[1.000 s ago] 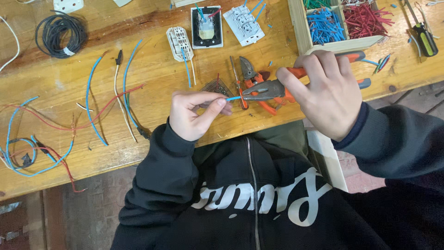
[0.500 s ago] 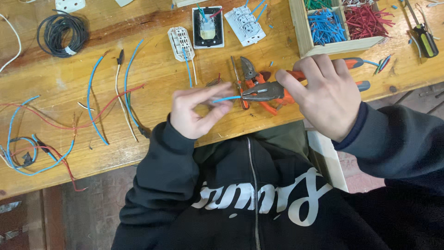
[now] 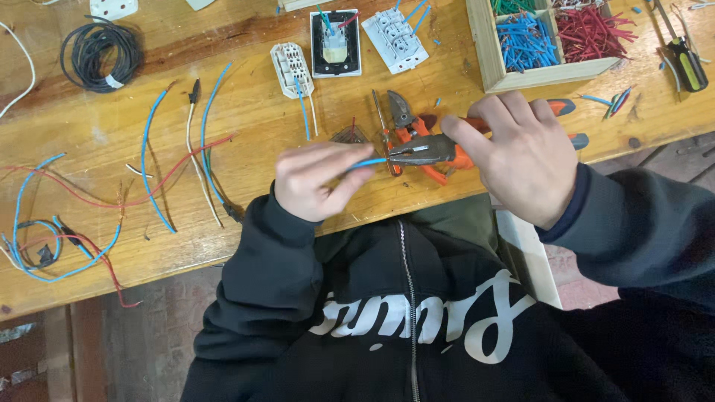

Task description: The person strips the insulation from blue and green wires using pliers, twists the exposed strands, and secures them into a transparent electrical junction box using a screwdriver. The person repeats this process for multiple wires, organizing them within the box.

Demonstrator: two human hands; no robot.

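My left hand (image 3: 319,181) pinches a short blue wire (image 3: 368,163) that points to the right. Its tip sits in the jaws of orange-handled pliers (image 3: 432,152), which my right hand (image 3: 521,158) grips by the handles. Both hands hover just above the near edge of the wooden workbench (image 3: 246,134). A second pair of orange-handled cutters (image 3: 402,115) lies on the bench right behind the pliers.
Behind the hands lie white socket parts (image 3: 292,69), a black-framed socket (image 3: 335,43) and a wooden box (image 3: 491,52) of cut blue and red wire pieces. Loose blue, red and white wires spread across the left. A black cable coil (image 3: 100,53) sits far left, a screwdriver (image 3: 685,63) far right.
My right hand opened its fingers half a second ago and has closed round the pliers' handles again. The blue wire stays between the jaws; my left hand shifted slightly.
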